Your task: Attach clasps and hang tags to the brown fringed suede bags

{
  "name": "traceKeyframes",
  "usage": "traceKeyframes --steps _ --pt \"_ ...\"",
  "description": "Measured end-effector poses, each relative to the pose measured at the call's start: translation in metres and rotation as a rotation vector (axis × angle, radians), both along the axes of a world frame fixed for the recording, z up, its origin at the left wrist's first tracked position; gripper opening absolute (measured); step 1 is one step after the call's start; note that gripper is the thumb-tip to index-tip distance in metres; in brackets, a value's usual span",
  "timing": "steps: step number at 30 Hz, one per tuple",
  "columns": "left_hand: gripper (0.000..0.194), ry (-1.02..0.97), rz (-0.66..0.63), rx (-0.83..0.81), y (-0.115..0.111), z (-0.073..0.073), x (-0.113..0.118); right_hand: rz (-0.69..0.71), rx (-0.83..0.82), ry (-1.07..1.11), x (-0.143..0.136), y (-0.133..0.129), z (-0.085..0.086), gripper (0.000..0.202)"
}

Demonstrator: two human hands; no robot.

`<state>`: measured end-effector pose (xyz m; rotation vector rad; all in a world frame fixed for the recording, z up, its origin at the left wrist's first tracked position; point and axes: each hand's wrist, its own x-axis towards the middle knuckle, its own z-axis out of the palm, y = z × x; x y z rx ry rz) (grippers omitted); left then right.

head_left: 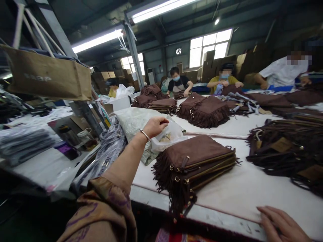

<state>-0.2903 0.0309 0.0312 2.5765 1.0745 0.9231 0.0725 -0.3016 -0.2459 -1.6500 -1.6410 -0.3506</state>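
My left hand (155, 127), with a bracelet on its wrist, is raised over a clear plastic bag (164, 140) with small pale pieces inside. Its fingers are curled together, and whatever lies between them is hidden. A larger cloudy plastic bag (133, 121) lies behind that wrist. Just to the right, a stack of brown fringed zip bags (199, 151) rests near the table's front edge, tassels hanging over. My right hand (281, 223) is at the bottom right, fingers stretched out on the white table (234, 188), holding nothing.
More brown fringed bags (204, 109) are piled across the table, with a dark heap (290, 144) at the right. Plastic-wrapped straps (112, 144) lie left of my arm. A paper bag (47, 74) hangs upper left beside a metal post. Several people work at the far side.
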Motion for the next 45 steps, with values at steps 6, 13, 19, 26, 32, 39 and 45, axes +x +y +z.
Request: traceKeyframes --steps 6,13,19,26,32,39,45 --pt "0.019 -0.176 -0.247 -0.097 -0.055 0.02 0.035 0.155 0.06 0.237 -0.063 0.05 0.115 0.019" --pt "0.022 -0.306 -0.511 -0.342 -0.126 0.011 0.084 0.498 -0.112 0.737 -0.14 0.107 0.211 0.041" --pt "0.034 -0.396 -0.377 -0.565 -0.165 -0.046 0.071 0.518 -0.385 1.199 -0.166 0.087 0.195 0.042" --pt "0.011 -0.341 -0.113 -0.915 -0.23 -0.126 0.016 0.508 -0.648 0.782 -0.162 0.039 0.126 0.032" --pt "0.022 -0.449 0.294 -0.447 -0.179 -0.139 -0.009 0.318 -0.587 0.951 -0.143 0.051 0.124 0.033" --pt "0.015 -0.181 0.286 -0.136 -0.163 -0.132 0.007 0.255 -0.482 0.991 -0.138 0.058 0.13 0.041" --pt "0.023 0.051 0.142 0.122 -0.19 -0.12 0.024 0.212 -0.311 0.703 -0.125 0.055 0.157 0.031"
